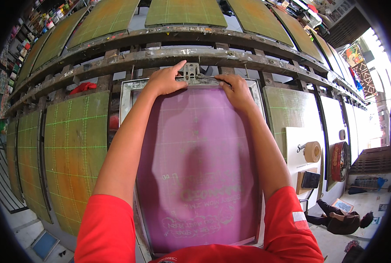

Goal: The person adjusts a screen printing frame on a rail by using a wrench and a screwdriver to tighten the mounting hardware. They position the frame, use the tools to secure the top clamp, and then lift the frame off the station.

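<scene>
A screen printing frame (pixel 257 105) with purple mesh (pixel 195 153) lies in front of me, with faint mirrored lettering and cloud outlines toward its near end. A metal hinge bracket (pixel 190 71) with holes sits at the middle of its far edge. My left hand (pixel 165 80) grips the far rail just left of the bracket, thumb on the near side and index finger stretched beyond. To the right of the bracket, my right hand (pixel 236 90) is closed over the same rail with bent fingers. The undersides of both hands are hidden.
Green gridded boards (pixel 75 144) line both sides, and more stand beyond the metal rails (pixel 160 57). At the right are a tape roll (pixel 312 151), a phone (pixel 310 179) and a round red tin (pixel 338 162). A red cloth (pixel 83 88) hangs at left. Another person (pixel 344 222) is at lower right.
</scene>
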`<state>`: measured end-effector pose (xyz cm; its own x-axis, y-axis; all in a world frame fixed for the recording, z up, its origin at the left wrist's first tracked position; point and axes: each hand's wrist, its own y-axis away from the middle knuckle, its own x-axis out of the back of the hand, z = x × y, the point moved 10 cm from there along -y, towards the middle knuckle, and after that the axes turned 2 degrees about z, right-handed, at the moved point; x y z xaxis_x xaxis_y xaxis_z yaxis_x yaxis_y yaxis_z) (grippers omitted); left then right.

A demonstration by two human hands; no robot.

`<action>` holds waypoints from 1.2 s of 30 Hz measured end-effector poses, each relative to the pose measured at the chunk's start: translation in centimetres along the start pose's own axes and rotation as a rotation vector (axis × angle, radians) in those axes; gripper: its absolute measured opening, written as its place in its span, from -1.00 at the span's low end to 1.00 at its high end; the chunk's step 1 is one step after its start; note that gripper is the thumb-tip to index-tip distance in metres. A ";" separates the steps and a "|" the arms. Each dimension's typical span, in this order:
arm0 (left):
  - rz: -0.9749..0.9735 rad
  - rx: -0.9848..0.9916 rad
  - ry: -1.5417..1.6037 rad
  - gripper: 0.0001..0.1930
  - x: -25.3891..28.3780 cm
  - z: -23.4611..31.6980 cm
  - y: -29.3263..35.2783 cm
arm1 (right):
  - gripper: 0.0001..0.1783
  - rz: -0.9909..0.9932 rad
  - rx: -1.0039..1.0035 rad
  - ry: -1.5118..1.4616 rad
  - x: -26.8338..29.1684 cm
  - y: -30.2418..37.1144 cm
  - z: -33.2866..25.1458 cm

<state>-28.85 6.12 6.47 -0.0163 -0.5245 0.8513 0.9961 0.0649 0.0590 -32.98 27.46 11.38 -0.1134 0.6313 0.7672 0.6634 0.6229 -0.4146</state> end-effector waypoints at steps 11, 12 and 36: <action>0.005 -0.011 -0.011 -0.05 -0.1 0.3 -0.2 | -0.73 -0.072 0.047 0.021 -0.8 -2.2 1.0; 0.003 -0.012 -0.013 -0.05 -0.1 0.4 -0.2 | -0.73 -0.054 0.027 0.067 -0.8 -1.8 1.2; 0.001 0.005 -0.023 -0.06 -0.2 0.2 -0.1 | -0.23 -0.017 -0.248 0.449 -3.4 4.8 -8.1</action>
<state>-29.01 6.38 6.39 -0.0176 -0.5049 0.8630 0.9957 0.0696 0.0610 -23.43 24.56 10.68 0.1668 0.3274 0.9300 0.8256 0.4692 -0.3133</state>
